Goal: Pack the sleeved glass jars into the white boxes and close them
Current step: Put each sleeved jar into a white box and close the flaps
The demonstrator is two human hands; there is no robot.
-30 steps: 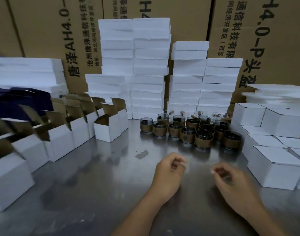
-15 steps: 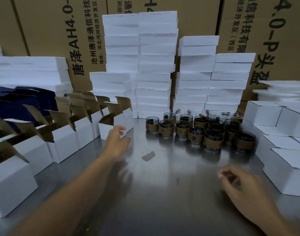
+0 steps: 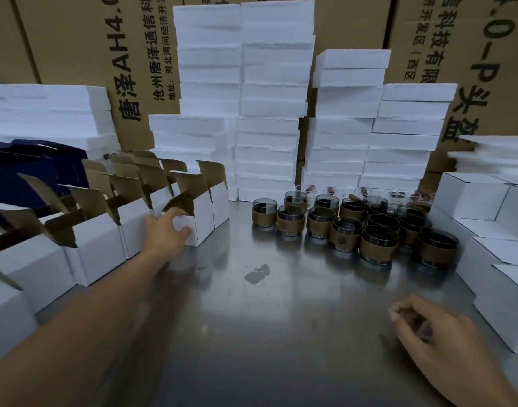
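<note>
Over the steel table (image 3: 281, 318), left hand (image 3: 166, 233) outstretched, fingers around an open white box (image 3: 203, 221); right hand (image 3: 428, 330) loosely curled, empty.

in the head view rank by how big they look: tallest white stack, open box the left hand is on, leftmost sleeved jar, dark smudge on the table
1. tallest white stack
2. open box
3. leftmost sleeved jar and dark smudge look about alike; the smudge lies nearer the camera, so unranked
</note>
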